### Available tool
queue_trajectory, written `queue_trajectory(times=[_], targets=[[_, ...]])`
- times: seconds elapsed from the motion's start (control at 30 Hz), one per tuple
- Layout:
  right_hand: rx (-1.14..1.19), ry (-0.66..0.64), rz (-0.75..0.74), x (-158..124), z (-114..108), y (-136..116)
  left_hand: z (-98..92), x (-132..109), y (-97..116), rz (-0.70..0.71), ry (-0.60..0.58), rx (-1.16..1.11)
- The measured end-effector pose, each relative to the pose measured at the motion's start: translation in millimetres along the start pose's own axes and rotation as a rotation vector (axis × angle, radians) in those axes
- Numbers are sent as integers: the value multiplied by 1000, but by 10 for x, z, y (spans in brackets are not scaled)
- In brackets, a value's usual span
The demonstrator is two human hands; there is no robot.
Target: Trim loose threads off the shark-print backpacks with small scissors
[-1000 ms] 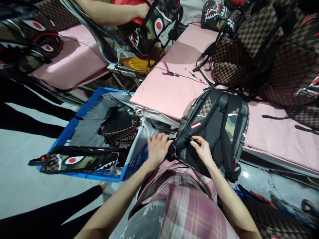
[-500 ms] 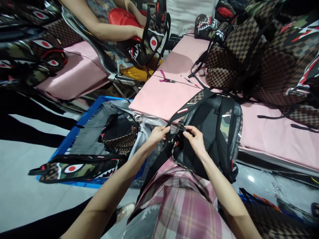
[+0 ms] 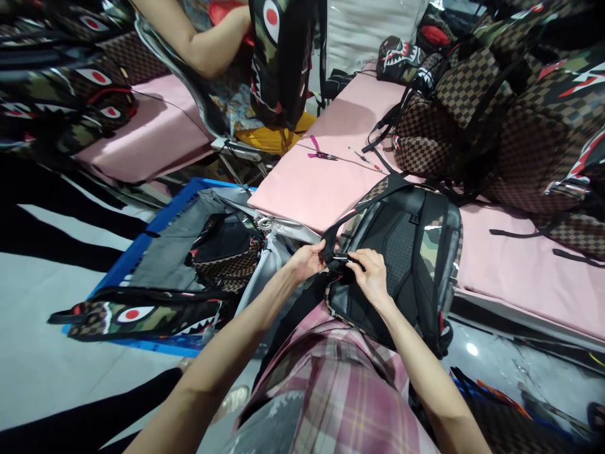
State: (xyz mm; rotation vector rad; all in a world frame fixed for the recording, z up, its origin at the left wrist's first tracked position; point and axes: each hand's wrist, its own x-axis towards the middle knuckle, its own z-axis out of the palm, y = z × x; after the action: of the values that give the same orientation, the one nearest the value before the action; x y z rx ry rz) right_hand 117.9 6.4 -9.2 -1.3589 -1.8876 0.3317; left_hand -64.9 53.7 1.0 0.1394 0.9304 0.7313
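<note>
A black backpack (image 3: 394, 252) rests at the edge of the pink table, its padded back panel facing up and its lower part against my lap. My left hand (image 3: 308, 260) is closed on the backpack's shoulder strap (image 3: 334, 233), near its lower end. In my right hand (image 3: 371, 271) are small dark thread snips (image 3: 341, 257). Their pale metal tip touches or nearly touches the strap beside my left fingers. My fingers partly cover the snips' handles.
The pink table (image 3: 302, 189) bears a pen (image 3: 363, 157), scissors with purple ribbon (image 3: 326, 156) and piled checkered backpacks (image 3: 454, 120). At left stands a blue crate (image 3: 123, 252) holding bags. Across the table, a co-worker's arm (image 3: 212, 44) handles a shark-face backpack (image 3: 278, 69).
My right hand has turned the snips so their tip points left at the strap, close to my left hand. The co-worker's backpack has turned and shifted left, and the view has shifted slightly.
</note>
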Motion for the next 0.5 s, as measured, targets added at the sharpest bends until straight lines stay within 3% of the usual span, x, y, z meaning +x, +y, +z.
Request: queue_trajectory(times=[0.17, 0.5], targets=[[-43, -28, -88, 75, 50, -29, -8, -1, 2, 0, 8, -14], [-105, -46, -120, 9, 25, -62, 27, -59, -26, -32, 11, -13]])
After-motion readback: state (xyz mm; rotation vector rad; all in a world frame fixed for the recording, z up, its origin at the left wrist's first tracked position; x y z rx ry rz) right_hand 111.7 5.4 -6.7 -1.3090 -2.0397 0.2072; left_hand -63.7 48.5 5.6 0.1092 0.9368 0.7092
